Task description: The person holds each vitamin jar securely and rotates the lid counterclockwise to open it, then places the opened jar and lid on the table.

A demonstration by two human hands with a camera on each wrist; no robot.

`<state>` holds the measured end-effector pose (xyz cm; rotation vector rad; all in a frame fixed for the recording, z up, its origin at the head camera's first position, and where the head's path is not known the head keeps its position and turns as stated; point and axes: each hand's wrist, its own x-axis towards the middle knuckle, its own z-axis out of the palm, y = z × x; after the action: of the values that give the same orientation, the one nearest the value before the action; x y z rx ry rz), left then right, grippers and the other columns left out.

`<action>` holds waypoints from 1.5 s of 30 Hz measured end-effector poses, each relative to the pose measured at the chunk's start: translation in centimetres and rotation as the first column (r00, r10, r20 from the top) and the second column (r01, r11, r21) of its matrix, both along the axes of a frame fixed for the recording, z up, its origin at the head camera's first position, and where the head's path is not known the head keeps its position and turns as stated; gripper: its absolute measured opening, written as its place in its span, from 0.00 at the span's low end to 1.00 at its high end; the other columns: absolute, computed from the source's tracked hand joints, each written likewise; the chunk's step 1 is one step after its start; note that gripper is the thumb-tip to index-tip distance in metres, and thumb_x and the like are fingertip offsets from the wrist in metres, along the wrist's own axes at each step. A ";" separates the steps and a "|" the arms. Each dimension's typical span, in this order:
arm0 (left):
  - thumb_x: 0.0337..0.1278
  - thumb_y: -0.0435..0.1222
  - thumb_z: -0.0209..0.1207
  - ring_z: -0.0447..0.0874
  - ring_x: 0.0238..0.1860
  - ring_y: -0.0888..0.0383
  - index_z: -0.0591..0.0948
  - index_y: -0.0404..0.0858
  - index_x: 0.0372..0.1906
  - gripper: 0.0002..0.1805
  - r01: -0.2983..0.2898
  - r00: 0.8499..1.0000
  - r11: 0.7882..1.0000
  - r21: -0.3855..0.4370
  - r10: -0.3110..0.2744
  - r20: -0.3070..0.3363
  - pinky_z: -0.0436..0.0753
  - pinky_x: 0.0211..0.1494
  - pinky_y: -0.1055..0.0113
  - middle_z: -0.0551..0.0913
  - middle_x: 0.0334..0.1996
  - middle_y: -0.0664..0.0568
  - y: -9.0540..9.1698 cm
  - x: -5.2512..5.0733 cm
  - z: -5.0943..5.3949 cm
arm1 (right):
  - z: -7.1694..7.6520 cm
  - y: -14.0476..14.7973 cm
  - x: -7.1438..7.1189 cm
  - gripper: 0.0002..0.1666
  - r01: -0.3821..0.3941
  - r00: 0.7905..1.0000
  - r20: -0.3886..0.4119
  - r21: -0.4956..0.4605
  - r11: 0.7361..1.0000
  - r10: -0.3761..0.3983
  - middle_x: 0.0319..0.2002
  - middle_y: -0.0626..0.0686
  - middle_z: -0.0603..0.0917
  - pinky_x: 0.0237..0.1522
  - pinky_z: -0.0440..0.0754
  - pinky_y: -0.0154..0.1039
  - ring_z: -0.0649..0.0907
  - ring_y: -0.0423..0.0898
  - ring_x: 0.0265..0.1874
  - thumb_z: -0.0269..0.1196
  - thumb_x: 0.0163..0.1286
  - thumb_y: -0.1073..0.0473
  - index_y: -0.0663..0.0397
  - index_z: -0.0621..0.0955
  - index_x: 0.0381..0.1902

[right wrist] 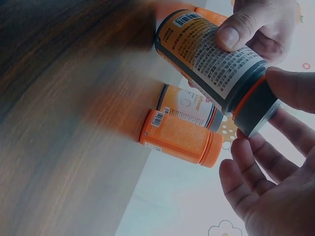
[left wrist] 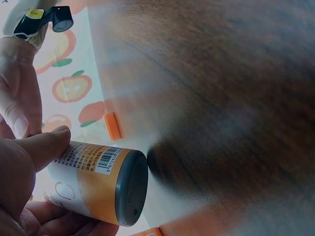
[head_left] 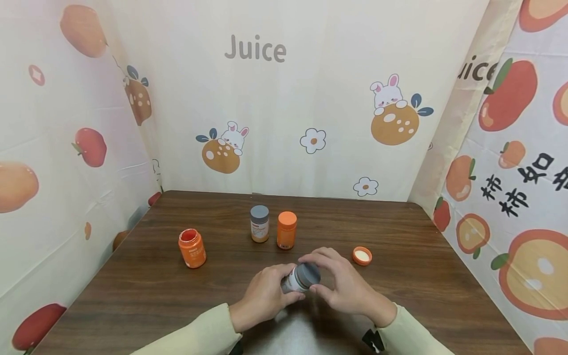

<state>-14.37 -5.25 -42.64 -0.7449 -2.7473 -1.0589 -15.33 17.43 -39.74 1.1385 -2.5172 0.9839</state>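
A grey-capped bottle [head_left: 294, 280] with a white and orange label is tilted above the front of the table. My left hand [head_left: 265, 292] grips its body, thumb on one side and fingers on the other, as the left wrist view shows with the bottle's dark base [left wrist: 132, 188]. At the cap [right wrist: 256, 107], my right hand [right wrist: 275, 182] has its thumb on one side and fingertips on the other. In the right wrist view a thin orange ring shows between cap and body.
An orange bottle [head_left: 193, 250] without a cap stands at the left. Farther back stand a grey-capped bottle [head_left: 259, 228] and a closed orange bottle [head_left: 286, 231]. An orange cap [head_left: 362, 256] lies inside up on the table [head_left: 399, 236], right of them. Printed curtains surround the table.
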 end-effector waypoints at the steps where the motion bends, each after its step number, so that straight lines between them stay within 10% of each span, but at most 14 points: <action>1: 0.48 0.47 0.78 0.80 0.39 0.66 0.85 0.50 0.52 0.24 -0.001 1.000 1.000 0.000 0.001 0.000 0.78 0.41 0.66 0.86 0.42 0.61 0.0 0.0 0.0 | 0.0 0.0 0.0 0.39 -0.006 1.000 -0.004 0.000 1.000 0.006 0.56 0.39 0.80 0.54 0.80 0.46 0.78 0.39 0.54 0.75 0.54 0.69 0.37 0.79 0.62; 10: 0.48 0.47 0.78 0.80 0.39 0.66 0.85 0.50 0.53 0.25 0.001 1.000 1.000 -0.003 -0.001 -0.009 0.78 0.41 0.67 0.86 0.43 0.62 0.0 0.0 0.0 | 0.0 -0.1 0.1 0.38 0.004 1.000 -0.020 0.001 1.000 -0.004 0.56 0.40 0.80 0.53 0.80 0.45 0.78 0.39 0.55 0.76 0.54 0.66 0.37 0.79 0.63; 23: 0.48 0.46 0.79 0.78 0.36 0.67 0.85 0.51 0.49 0.22 0.009 1.000 1.000 0.009 -0.009 -0.009 0.77 0.38 0.68 0.85 0.40 0.62 0.0 -0.1 -0.1 | 0.1 -0.6 0.3 0.33 0.231 0.971 0.069 0.013 0.973 -0.231 0.42 0.35 0.81 0.44 0.82 0.43 0.81 0.39 0.41 0.71 0.58 0.28 0.40 0.83 0.53; 36: 0.48 0.46 0.78 0.79 0.37 0.66 0.85 0.51 0.50 0.23 0.005 1.000 1.000 0.014 -0.005 -0.002 0.78 0.39 0.67 0.85 0.41 0.62 0.0 0.0 -0.2 | 0.2 -0.9 0.3 0.26 0.302 0.932 0.201 0.029 0.953 -0.301 0.28 0.37 0.80 0.29 0.75 0.34 0.81 0.47 0.30 0.74 0.55 0.28 0.35 0.83 0.43; 45: 0.48 0.47 0.78 0.78 0.37 0.66 0.85 0.52 0.49 0.22 0.006 1.000 1.000 0.016 -0.006 -0.007 0.77 0.39 0.67 0.85 0.40 0.63 0.0 -0.1 -0.2 | 0.1 -0.8 0.2 0.25 0.276 0.943 0.186 0.029 0.961 -0.277 0.31 0.37 0.81 0.34 0.78 0.35 0.80 0.44 0.32 0.74 0.58 0.32 0.37 0.83 0.45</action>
<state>-14.43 -5.25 -42.85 -0.7537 -2.7296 -1.0758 -15.13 16.59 -39.61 0.6910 -2.7274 1.0530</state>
